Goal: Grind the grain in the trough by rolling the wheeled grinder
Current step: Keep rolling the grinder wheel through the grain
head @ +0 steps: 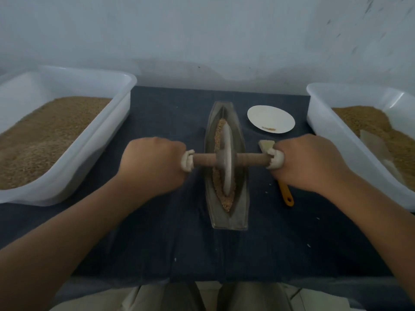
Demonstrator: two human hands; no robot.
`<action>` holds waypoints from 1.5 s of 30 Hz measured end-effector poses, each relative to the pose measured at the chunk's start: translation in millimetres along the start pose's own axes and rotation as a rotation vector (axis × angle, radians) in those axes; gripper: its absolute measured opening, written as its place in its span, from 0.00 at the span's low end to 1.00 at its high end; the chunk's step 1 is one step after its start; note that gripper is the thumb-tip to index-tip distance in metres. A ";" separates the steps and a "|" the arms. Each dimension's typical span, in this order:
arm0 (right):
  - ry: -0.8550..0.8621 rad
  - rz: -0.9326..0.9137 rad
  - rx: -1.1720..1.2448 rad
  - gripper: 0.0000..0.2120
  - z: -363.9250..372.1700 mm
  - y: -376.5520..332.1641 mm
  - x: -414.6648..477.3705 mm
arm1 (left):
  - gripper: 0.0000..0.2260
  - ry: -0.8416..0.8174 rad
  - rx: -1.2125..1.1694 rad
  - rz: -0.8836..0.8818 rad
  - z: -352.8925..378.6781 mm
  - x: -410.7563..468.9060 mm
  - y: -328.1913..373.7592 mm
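Both hands are clenched round the axle of the grinder (226, 162): the left hand (152, 164) on one white-wrapped end, the right hand (307, 162) on the other. The grinder stands upright about the middle of the trough (226, 218), with its wheel in the grain (219, 131) that lies along the groove. For a good stroke, I think both hands should press down equally and keep the axle level, so the wheel does not tilt against the trough wall. Better to roll only as far as the grain reaches, or kernels may spill on the desk (168, 243). Near the trough, on the right, are a plate (270, 118) and a brush (286, 194); a left bin (67, 176) and a right bin (318, 122) stand outside.
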State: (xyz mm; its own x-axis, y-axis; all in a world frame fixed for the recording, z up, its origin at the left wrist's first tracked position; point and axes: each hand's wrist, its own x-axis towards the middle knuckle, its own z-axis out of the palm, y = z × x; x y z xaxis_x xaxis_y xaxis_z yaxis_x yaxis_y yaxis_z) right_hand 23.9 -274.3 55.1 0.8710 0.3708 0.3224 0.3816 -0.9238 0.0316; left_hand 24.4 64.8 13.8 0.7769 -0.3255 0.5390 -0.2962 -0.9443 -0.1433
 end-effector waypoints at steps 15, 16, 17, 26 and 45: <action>-0.206 0.130 -0.115 0.19 10.2 9.1 49.6 | 0.13 -0.249 0.014 -0.090 14.2 44.5 -1.2; -0.206 0.096 -0.104 0.20 5.2 7.4 35.0 | 0.15 -0.183 0.040 -0.044 7.7 25.9 0.1; -0.203 0.067 -0.079 0.20 -1.4 5.0 21.4 | 0.16 -0.132 0.054 -0.015 -0.3 11.0 0.6; -0.111 0.230 -0.148 0.13 30.7 15.2 82.1 | 0.15 -0.308 0.025 -0.185 29.3 92.4 -2.6; 0.002 0.172 -0.046 0.12 35.5 21.0 77.3 | 0.17 -0.234 0.020 -0.146 32.8 101.7 -3.4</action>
State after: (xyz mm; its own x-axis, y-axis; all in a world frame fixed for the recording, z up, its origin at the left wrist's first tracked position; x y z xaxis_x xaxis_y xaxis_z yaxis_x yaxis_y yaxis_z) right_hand 110.3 -261.6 47.1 0.9214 0.2072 0.3288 0.2128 -0.9769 0.0193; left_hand 122.6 33.3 41.9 0.9184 -0.1860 0.3491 -0.1624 -0.9820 -0.0961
